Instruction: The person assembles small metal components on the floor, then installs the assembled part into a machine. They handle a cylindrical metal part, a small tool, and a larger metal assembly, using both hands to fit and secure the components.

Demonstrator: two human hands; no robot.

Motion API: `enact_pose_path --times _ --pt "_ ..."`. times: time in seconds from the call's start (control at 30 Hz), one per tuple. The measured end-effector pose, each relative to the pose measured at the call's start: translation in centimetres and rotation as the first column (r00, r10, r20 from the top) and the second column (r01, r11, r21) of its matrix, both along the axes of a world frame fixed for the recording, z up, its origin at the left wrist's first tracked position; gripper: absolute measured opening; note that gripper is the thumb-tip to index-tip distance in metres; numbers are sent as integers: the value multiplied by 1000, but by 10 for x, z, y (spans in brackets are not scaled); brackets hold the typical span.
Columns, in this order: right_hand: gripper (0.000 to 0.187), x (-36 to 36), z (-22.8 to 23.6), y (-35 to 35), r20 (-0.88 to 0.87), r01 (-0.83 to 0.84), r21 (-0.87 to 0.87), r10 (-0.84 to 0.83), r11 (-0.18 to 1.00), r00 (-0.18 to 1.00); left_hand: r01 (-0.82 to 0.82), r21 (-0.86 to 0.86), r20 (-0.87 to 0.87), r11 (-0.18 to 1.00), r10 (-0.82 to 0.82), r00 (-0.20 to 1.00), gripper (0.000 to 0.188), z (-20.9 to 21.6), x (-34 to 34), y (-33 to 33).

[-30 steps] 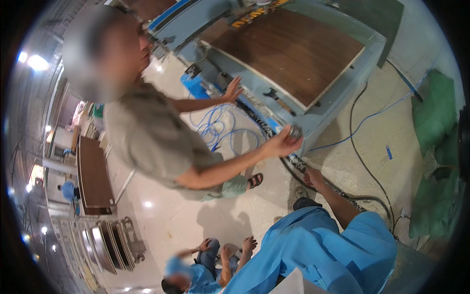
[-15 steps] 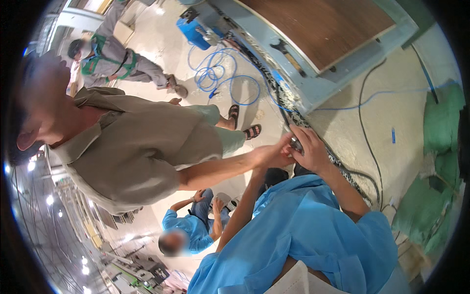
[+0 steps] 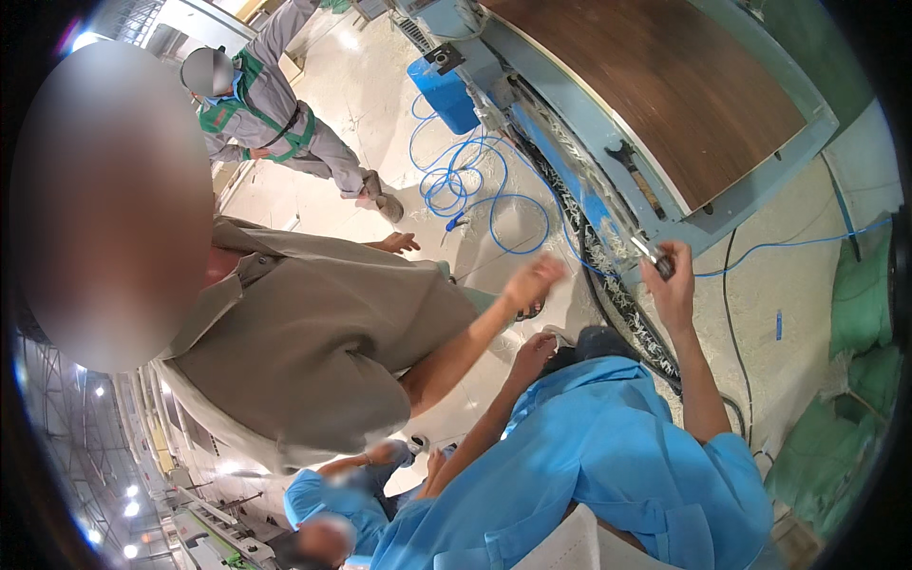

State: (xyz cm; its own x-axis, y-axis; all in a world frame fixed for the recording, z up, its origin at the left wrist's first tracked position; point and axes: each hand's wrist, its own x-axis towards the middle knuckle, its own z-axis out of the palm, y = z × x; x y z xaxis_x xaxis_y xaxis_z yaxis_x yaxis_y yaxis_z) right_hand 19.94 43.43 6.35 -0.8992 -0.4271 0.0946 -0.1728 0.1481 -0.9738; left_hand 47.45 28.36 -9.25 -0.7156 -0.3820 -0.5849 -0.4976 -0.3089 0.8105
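My right hand (image 3: pixel 674 283) is closed on a small metal tool part (image 3: pixel 659 260) with a silver shaft and a dark, round end. It is held over the near corner of a blue-grey machine bed, its shaft tilted toward the bed. My left hand (image 3: pixel 535 355) hangs low in front of my blue shirt, its fingers loosely bent and nothing visible in them. A co-worker's hand (image 3: pixel 535 283), blurred by motion, is apart from both of mine. On the machine's ledge lies a spanner (image 3: pixel 635 179) with a hooked, dark head.
A brown wood-grain board (image 3: pixel 655 85) rests on the machine bed (image 3: pixel 736 214). Shavings lie along the machine's side. A coiled blue hose (image 3: pixel 465 180) and a blue bin (image 3: pixel 445 95) are on the floor. A person in a khaki shirt (image 3: pixel 323 332) stands close at left; others are behind. Green sacks (image 3: pixel 860 304) stand right.
My hands and the co-worker's hand were together around the metal part and are now apart. My right hand has carried it up and right to the machine; my left hand has dropped lower.
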Motion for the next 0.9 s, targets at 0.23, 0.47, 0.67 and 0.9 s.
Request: enact_pose_path --times 0.23,0.47,0.67,0.9 --pt "32 18 35 -117 535 36 -425 219 905 816 -70 -26 -124 997 67 990 41 42 -30 -71" --pt "42 2 39 -207 443 -295 -351 435 889 784 -421 -70 -462 904 345 817 36 146 -89 -184" --pt "35 -52 27 -298 404 -561 -325 648 761 645 -357 -170 -494 919 234 838 36 205 -161 -304" --pt "47 -122 -2 -433 298 -731 -80 716 678 631 86 -48 -230 995 -95 968 51 208 -247 -420"
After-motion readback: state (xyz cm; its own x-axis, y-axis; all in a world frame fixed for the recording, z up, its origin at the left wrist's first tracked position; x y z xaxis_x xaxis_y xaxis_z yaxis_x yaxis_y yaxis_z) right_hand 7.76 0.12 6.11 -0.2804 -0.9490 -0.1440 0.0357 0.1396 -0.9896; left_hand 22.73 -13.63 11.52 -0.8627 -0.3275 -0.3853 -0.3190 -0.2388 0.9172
